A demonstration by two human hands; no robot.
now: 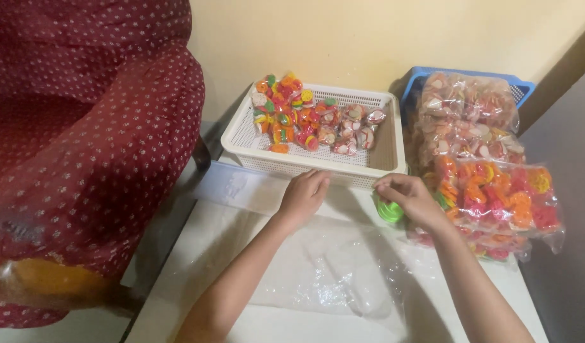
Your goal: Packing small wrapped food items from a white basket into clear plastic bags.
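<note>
Resting on a white table (pixel 197 273) covered with clear plastic sheet (pixel 330 267), 2 bare hands work just in front of a white basket (pixel 387 155). The left hand (pixel 303 195) lies knuckles up, fingers curled under against the sheet near the basket's front wall; whether anything sits inside that loose curl cannot be told. The right hand (pixel 412 198) is bent at the knuckles, fingertips pinched together near the basket's front right corner, and a green ring (pixel 389 211) shows just beneath its palm, touching or nearly touching it; a firm hold on the ring cannot be made out.

Inside the basket, small clear packets (pixel 311 121) of bright candy in orange, red, green and pink fill the back left part. To the right of the basket, big bags (pixel 496 190) of the same coloured sweets are piled, the farthest ones sitting in a blue crate (pixel 419 79) against the cream wall (pixel 381 38). On the left stands a dark red chair (pixel 95 140) with a small white pattern, close beside the table.
</note>
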